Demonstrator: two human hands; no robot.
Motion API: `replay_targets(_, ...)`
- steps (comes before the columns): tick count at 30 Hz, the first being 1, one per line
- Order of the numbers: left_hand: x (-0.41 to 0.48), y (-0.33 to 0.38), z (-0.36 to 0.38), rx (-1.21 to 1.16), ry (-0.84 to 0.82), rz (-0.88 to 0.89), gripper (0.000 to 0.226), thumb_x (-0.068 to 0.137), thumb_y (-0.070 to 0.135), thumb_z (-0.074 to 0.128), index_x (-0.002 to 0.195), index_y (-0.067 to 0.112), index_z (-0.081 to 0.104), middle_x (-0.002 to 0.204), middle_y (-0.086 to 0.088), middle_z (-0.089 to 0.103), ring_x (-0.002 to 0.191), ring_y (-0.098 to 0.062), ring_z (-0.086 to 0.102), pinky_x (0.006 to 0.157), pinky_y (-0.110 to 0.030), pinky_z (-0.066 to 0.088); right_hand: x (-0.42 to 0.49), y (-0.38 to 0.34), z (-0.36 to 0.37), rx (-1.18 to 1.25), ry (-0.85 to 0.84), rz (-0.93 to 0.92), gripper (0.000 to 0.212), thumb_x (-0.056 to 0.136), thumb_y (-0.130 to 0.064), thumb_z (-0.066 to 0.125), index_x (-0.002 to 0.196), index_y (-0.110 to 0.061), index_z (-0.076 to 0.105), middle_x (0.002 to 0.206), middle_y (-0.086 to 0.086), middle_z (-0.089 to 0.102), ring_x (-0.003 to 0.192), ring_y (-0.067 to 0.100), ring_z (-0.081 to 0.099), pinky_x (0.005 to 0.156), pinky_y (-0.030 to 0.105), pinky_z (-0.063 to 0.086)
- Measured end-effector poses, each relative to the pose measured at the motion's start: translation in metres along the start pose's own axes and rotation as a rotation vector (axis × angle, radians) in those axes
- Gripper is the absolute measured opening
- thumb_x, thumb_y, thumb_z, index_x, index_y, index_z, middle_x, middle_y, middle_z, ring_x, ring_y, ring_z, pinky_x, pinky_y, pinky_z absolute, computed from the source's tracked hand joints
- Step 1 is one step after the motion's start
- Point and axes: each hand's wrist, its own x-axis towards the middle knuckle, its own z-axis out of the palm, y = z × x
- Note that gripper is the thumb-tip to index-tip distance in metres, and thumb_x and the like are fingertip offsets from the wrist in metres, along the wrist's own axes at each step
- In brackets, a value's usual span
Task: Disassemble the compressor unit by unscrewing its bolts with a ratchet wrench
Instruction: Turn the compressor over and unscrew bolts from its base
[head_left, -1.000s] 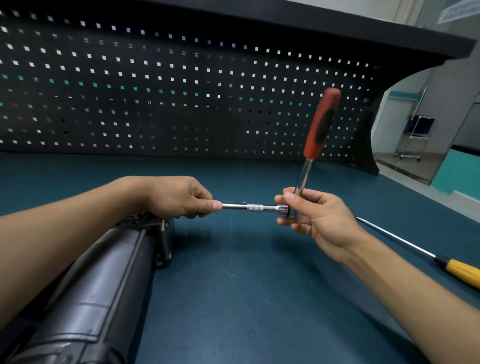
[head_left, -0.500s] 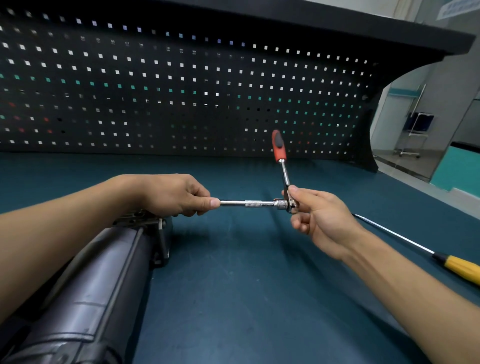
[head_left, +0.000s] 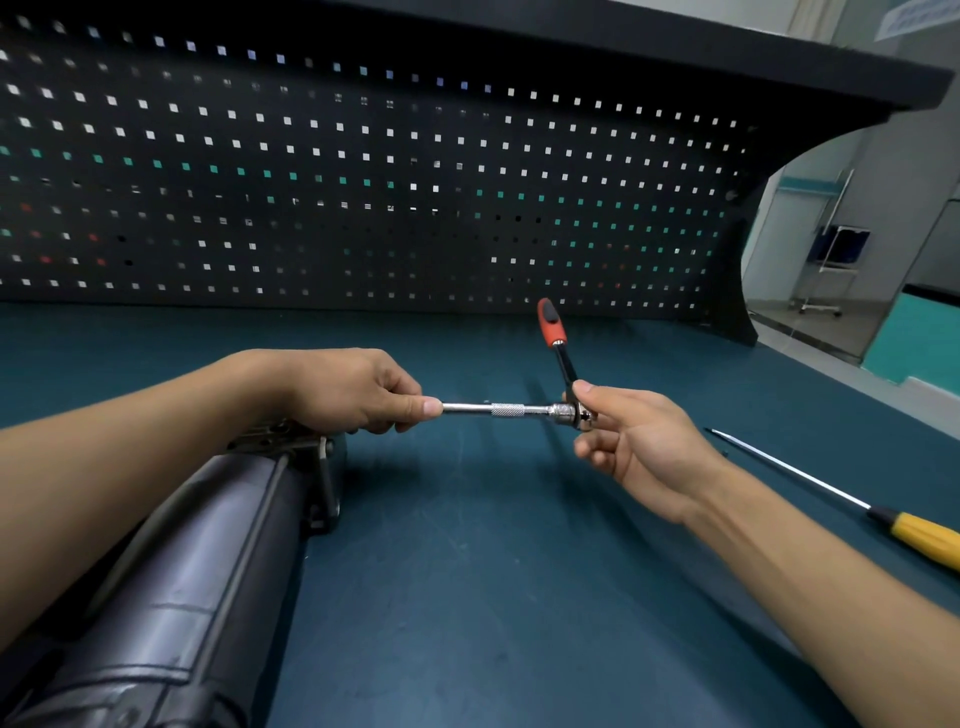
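Head cam: both hands up over the teal bench top (head_left: 519, 597), w/ the ratchet wrench (head_left: 564, 364) held between them. L side: left hand (head_left: 353, 389) is clenched round the near end of a chrome extension bar (head_left: 498, 409), thumb laid along it, fingers curled under. The bar runs level, left to right, its knurled band abt mid-length, and plugs into the wrench head. R side: right hand (head_left: 639, 436) pinches that head btwn thumb on top and fingers behind; other fingers loosely bent below. Wrench handle sticks up and leans a bit left, red-and-black grip at the top, in front of the black pegboard (head_left: 363, 182) at the back of the bench. Compressor (head_left: 171, 597), a dark grey cylinder, lies on the bench at lower left, under the left forearm, far end w/ its metal bracket just below the left hand. Can't tell whether the bar's left end sits on a bolt: the hand hides it. Yellow-handled screwdriver (head_left: 924, 535) lies on the bench at far right, well apart from the wrench, tip pointing up-left.
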Motion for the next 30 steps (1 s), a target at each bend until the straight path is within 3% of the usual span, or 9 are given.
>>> replay_targets(3, -0.0001, -0.0007, 0.0, 0.008, 0.0, 0.0, 0.051, 0.076, 0.073, 0.049, 0.066, 0.024, 0.057, 0.055, 0.011, 0.042, 0.049, -0.011, 0.033, 0.045, -0.019, 0.032, -0.0013, -0.0009, -0.0002, -0.008, -0.009, -0.002, 0.037, 0.068, -0.035, 0.077, 0.091, -0.008, 0.068, 0.076, 0.005, 0.058, 0.051, 0.015, 0.062, 0.041, 0.018, 0.044)
replay_targets(8, -0.0002, -0.0008, 0.0, -0.005, -0.011, -0.003, 0.052, 0.078, 0.073, 0.049, 0.067, 0.023, 0.056, 0.056, 0.009, 0.041, 0.05, -0.013, 0.032, 0.047, -0.023, 0.031, -0.0006, -0.0003, -0.0004, 0.019, -0.001, 0.011, 0.025, 0.076, -0.032, 0.076, 0.083, -0.009, 0.068, 0.073, 0.005, 0.06, 0.049, 0.015, 0.061, 0.04, 0.019, 0.044)
replay_targets(11, -0.0006, -0.0001, 0.0002, -0.001, -0.007, -0.004, 0.051, 0.078, 0.073, 0.048, 0.066, 0.024, 0.056, 0.055, 0.01, 0.042, 0.051, -0.013, 0.032, 0.047, -0.023, 0.032, -0.0009, -0.0011, -0.002, 0.006, -0.022, 0.004, 0.028, 0.067, -0.035, 0.079, 0.081, -0.012, 0.072, 0.074, 0.003, 0.063, 0.053, 0.014, 0.063, 0.042, 0.018, 0.045)
replay_targets(15, 0.0007, -0.0002, 0.001, 0.042, 0.022, -0.021, 0.048, 0.083, 0.069, 0.05, 0.066, 0.025, 0.057, 0.054, 0.012, 0.046, 0.049, -0.011, 0.036, 0.047, -0.021, 0.035, -0.0012, -0.0036, -0.0055, 0.037, -0.106, -0.034, 0.029, 0.067, -0.024, 0.078, 0.095, -0.016, 0.077, 0.102, 0.007, 0.076, 0.062, 0.016, 0.067, 0.048, 0.018, 0.05)
replay_targets(18, 0.0023, 0.0003, 0.0017, 0.09, 0.04, -0.04, 0.046, 0.091, 0.062, 0.05, 0.068, 0.023, 0.056, 0.052, 0.016, 0.049, 0.046, -0.006, 0.038, 0.045, -0.016, 0.035, -0.0005, -0.0045, -0.0069, 0.089, -0.126, -0.074, 0.041, 0.069, -0.008, 0.075, 0.109, -0.013, 0.07, 0.107, 0.007, 0.075, 0.067, 0.02, 0.07, 0.052, 0.02, 0.053)
replay_targets(23, 0.0013, 0.0017, 0.0016, 0.158, 0.043, -0.048, 0.045, 0.094, 0.061, 0.048, 0.07, 0.022, 0.051, 0.052, 0.018, 0.047, 0.046, -0.005, 0.038, 0.045, -0.014, 0.033, -0.0034, -0.0032, -0.0058, 0.022, -0.169, -0.178, 0.029, 0.06, 0.005, 0.077, 0.077, -0.018, 0.08, 0.108, 0.001, 0.075, 0.076, 0.022, 0.071, 0.061, 0.023, 0.054)
replay_targets(26, 0.0003, 0.0019, 0.0014, 0.139, 0.033, -0.056, 0.046, 0.094, 0.061, 0.046, 0.072, 0.022, 0.052, 0.054, 0.017, 0.047, 0.049, -0.008, 0.038, 0.049, -0.017, 0.034, -0.0026, 0.0001, -0.0059, -0.017, -0.178, -0.237, 0.048, 0.071, 0.029, 0.063, 0.062, -0.017, 0.076, 0.111, -0.006, 0.075, 0.073, 0.02, 0.072, 0.065, 0.024, 0.057)
replay_targets(30, -0.0001, 0.0039, 0.0016, 0.022, -0.006, -0.055, 0.05, 0.095, 0.062, 0.04, 0.077, 0.018, 0.056, 0.057, 0.011, 0.043, 0.052, -0.011, 0.035, 0.052, -0.022, 0.034, -0.0001, 0.0014, -0.0075, -0.035, -0.186, -0.269, 0.055, 0.073, 0.033, 0.059, 0.058, -0.017, 0.074, 0.108, -0.006, 0.076, 0.07, 0.019, 0.072, 0.066, 0.024, 0.057)
